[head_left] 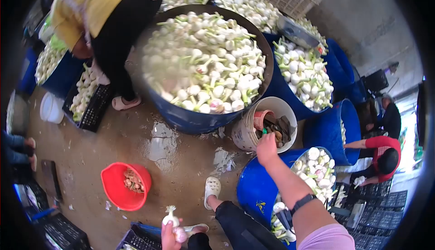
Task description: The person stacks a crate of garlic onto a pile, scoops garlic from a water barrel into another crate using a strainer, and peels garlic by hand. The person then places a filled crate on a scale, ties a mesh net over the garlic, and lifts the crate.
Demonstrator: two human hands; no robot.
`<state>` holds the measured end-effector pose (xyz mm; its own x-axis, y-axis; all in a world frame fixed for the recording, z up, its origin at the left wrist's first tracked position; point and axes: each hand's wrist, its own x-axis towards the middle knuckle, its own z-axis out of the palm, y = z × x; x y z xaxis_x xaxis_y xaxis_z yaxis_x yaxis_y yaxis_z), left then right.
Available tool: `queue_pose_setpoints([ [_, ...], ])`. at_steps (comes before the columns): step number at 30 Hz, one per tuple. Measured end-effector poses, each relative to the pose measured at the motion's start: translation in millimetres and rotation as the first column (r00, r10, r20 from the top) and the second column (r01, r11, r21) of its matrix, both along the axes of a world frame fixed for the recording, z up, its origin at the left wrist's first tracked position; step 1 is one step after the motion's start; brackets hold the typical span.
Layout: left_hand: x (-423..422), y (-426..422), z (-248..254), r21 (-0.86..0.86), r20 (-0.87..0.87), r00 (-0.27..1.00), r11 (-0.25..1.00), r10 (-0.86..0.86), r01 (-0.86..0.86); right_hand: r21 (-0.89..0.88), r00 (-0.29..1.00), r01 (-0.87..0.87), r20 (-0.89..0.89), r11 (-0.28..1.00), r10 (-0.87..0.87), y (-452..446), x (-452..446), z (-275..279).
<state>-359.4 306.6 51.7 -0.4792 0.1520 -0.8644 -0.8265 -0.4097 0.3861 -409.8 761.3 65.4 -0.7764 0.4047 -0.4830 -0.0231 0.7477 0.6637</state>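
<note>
My left hand (168, 238) is at the bottom of the view, closed around garlic bulbs. One white garlic bulb (171, 218) with a short stem stands up from the fingers, and a pinkish bulb (180, 235) shows beside it. My right hand (267, 147) reaches over the near rim of a white bucket (243, 134), its fingers drawn together. A small green bit shows by the fingertips; what they grip, if anything, I cannot make out. Inside the bucket are a reddish container (262, 119) and dark flat pieces (282, 130).
A large blue tub (190, 122) heaped with garlic stands ahead. Below my right arm is a tipped blue barrel (256, 189) of garlic. A red bucket (111, 184) with small brownish pieces sits on the wet floor. One person bends at upper left; others work at right.
</note>
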Motion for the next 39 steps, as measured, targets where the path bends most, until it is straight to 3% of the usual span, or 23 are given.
queue_pose_setpoints([
  [1,-16.2,32.5,7.4,-0.001,0.012,0.999,0.999,-0.038,0.038,0.027,0.985,0.087,0.146,0.996,-0.09,26.4,-1.5,-15.8],
  [2,-28.9,57.0,10.6,0.054,0.01,0.996,0.995,-0.084,0.083,-0.074,0.903,0.326,0.32,0.942,-0.288,53.4,-4.3,-34.2],
  [3,-39.3,78.9,12.4,0.109,0.009,0.992,0.986,-0.127,0.126,0.076,0.845,0.378,0.379,0.923,-0.377,66.4,-1.8,-51.7],
  [4,-48.4,100.3,10.9,0.136,0.015,0.99,0.981,-0.139,0.136,0.056,0.841,0.388,0.387,0.92,-0.378,83.6,11.9,-72.5],
  [5,-54.8,119.2,9.5,0.161,0.024,0.989,0.977,-0.146,0.14,-0.226,0.841,0.517,-0.047,0.826,-0.539,104.2,35.7,-96.9],
  [6,-61.2,136.5,9.7,0.177,0.022,0.99,0.975,-0.141,0.135,-0.523,0.586,0.481,-0.406,0.704,-0.702,119.8,60.3,-119.3],
  [7,-67.1,150.1,10.1,0.189,0.024,0.99,0.973,-0.137,0.13,-0.75,0.154,0.293,-0.575,0.593,-0.804,120.4,74.5,-133.3],
  [8,-70.5,157.8,8.9,0.185,0.023,0.987,0.971,-0.157,0.15,-0.528,0.524,0.55,-0.386,0.647,-0.76,112.8,64.2,-65.2],
  [9,-75.5,165.1,10.8,0.183,0.028,0.981,0.966,-0.191,0.183,-0.278,0.802,0.557,-0.067,0.783,-0.594,101.8,50.0,10.6],
  [11,-83.5,175.5,12.9,0.164,0.016,0.974,0.962,-0.225,0.219,-0.55,0.668,0.436,-0.333,0.712,-0.666,92.6,77.0,69.6],
  [12,-87.7,181.5,13.0,0.17,0.001,0.972,0.958,-0.236,0.232,-0.656,0.545,0.448,-0.339,0.608,-0.767,86.2,87.1,88.6],
  [15,-94.3,195.6,15.1,0.2,-0.037,0.961,0.94,-0.275,0.276,-0.943,0.212,0.272,-0.135,0.192,-0.968,48.5,128.0,84.0],
  [17,-99.8,205.7,23.3,0.145,-0.046,0.945,0.933,-0.325,0.328,-0.983,0.135,0.157,-0.074,0.095,-0.988,-3.5,128.5,62.7],
  [19,-106.2,207.7,28.2,0.141,-0.056,0.935,0.925,-0.349,0.354,-0.95,0.291,0.202,-0.174,0.239,-0.941,-50.5,98.7,65.7],
  [23,-117.8,212.5,37.6,-0.04,-0.047,0.894,0.895,-0.445,0.444,-0.937,0.457,-0.018,-0.317,0.348,-0.831,-100.7,46.2,69.6],
  [27,-124.6,201.7,42.3,-0.089,-0.034,0.876,0.875,-0.481,0.476,-0.893,0.452,-0.084,-0.429,0.441,-0.782,-116.9,26.9,50.5],
  [28,-124.6,202.6,42.0,-0.146,-0.11,0.864,0.868,-0.491,0.475,-0.903,0.454,-0.072,-0.408,0.424,-0.792,-118.1,21.2,52.8],
  [32,-138.5,199.6,48.3,-0.255,-0.135,0.793,0.794,-0.594,0.552,-0.94,0.445,-0.022,-0.315,0.341,-0.838,-125.2,23.1,41.3],
  [34,-152.1,206.5,69.4,-0.273,-0.164,0.802,0.807,-0.575,0.523,-0.796,0.393,0.591,0.141,0.132,-0.909,-120.3,51.3,23.3],
  [35,-159.4,204.4,70.4,-0.277,-0.18,0.796,0.806,-0.578,0.522,-0.787,0.383,0.613,0.212,0.075,-0.899,-116.6,90.3,0.6],
  [36,-165.5,201.1,69.6,-0.296,-0.237,0.781,0.808,-0.578,0.509,-0.77,0.301,0.638,0.216,0.027,-0.929,-122.3,123.7,-13.9],
  [38,-173.5,196.4,64.5,-0.334,-0.278,0.729,0.774,-0.626,0.537,-0.79,0.001,0.588,0.218,-0.176,-0.976,-133.5,152.3,-20.5],
  [39,-175.9,198.4,66.7,-0.328,-0.272,0.722,0.767,-0.636,0.552,-0.785,-0.016,0.592,0.217,-0.184,-0.976,-136.6,157.7,-27.3],
])
